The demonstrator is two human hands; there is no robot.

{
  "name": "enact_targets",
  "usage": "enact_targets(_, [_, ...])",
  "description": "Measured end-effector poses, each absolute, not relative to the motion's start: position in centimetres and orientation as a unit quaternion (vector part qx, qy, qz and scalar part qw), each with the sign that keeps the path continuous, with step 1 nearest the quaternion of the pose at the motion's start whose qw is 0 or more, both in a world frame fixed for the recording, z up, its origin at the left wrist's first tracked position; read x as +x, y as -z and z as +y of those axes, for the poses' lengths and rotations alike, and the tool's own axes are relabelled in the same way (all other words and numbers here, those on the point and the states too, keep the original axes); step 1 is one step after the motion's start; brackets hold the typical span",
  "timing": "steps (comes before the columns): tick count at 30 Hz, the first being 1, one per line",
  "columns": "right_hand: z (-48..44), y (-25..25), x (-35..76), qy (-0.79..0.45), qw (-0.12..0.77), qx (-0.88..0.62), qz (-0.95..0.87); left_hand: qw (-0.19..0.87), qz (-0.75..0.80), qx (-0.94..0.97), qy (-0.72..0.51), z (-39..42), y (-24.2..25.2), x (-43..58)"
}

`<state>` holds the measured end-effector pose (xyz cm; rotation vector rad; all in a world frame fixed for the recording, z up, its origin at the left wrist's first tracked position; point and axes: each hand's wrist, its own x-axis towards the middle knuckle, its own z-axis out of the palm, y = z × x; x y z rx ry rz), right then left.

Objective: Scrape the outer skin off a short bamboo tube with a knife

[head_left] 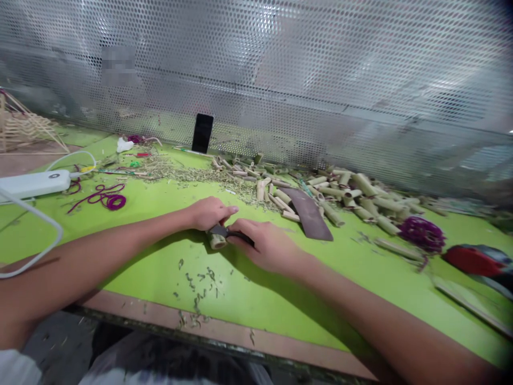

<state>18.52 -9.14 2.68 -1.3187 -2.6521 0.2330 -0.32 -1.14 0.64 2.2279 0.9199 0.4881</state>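
My left hand (209,212) is closed around a short bamboo tube (217,242), pressing it on the green table (160,267). Its cut end faces me. My right hand (267,245) grips a small knife (224,232) by its dark handle, and the blade lies against the tube's upper side. The two hands touch over the tube. Thin green shavings (198,283) are strewn on the table just in front of them.
A pile of cut bamboo tubes (340,195) and a flat brown blade (310,213) lie behind my hands. Purple cord (109,199) and a white power strip (34,183) sit at left. A purple coil (422,233) and a red tool (473,260) sit at right. A black phone (202,133) leans on the perforated metal wall.
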Motion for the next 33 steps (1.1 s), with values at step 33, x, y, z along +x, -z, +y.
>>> enact_targets(33, [-8.7,-3.1,19.2,-0.125,0.11,-0.397,-0.902,0.33,0.328,0.862,-0.203,-0.9,-0.4,-0.7])
